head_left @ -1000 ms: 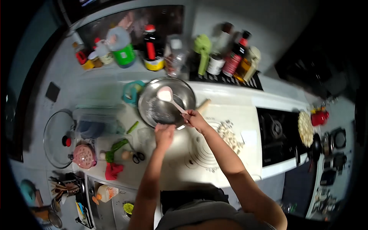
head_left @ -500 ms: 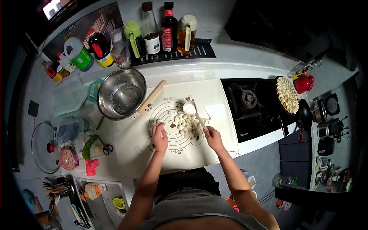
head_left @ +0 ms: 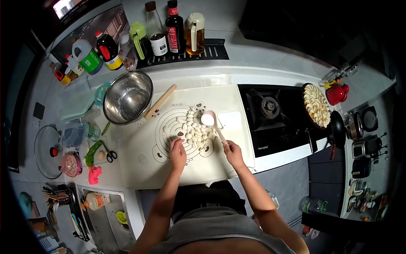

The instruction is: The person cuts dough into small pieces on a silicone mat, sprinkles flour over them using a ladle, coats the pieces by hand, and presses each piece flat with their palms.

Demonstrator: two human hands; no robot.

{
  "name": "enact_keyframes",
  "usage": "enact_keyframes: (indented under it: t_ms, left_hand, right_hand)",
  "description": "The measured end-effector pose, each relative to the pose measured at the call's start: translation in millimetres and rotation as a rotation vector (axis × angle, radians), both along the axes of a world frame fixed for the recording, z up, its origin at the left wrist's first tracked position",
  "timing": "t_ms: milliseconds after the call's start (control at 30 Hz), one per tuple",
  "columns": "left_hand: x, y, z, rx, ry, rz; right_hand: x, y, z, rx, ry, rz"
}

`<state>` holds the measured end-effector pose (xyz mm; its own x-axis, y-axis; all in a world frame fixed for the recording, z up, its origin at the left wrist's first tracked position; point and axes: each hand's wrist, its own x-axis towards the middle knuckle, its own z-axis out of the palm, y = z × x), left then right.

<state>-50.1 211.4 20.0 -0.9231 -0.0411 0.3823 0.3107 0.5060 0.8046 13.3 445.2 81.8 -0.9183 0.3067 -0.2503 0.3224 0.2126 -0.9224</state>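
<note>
The right hand (head_left: 234, 155) closes around the handle of 1 spoon (head_left: 207, 119), its bowl above the dough pieces (head_left: 197, 132); the left hand (head_left: 178, 153), partly open, holds nothing visible, just beside those pieces.

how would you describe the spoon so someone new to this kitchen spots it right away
Start at the cream mat beside the black gas stove. Find the small pale dough pieces scattered across its printed rings. Just over their stove side, in the right hand, is the pinkish long-handled spoon, set apart by the white powder in its bowl.
</note>
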Motion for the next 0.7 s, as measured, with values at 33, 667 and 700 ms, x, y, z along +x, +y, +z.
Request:
enact_keyframes:
  t_ms: [33,667,700]
  left_hand:
    - [3,2,-2,0.008,-0.009,0.003]
    - [2,7,1,0.006,-0.056,0.041]
    - [1,6,-2,0.005,-0.050,0.043]
  right_hand:
    - [4,2,0,0.011,0.007,-0.018]
    - [17,0,17,0.083,-0.015,0.084]
    - [21,3,16,0.071,-0.014,0.081]
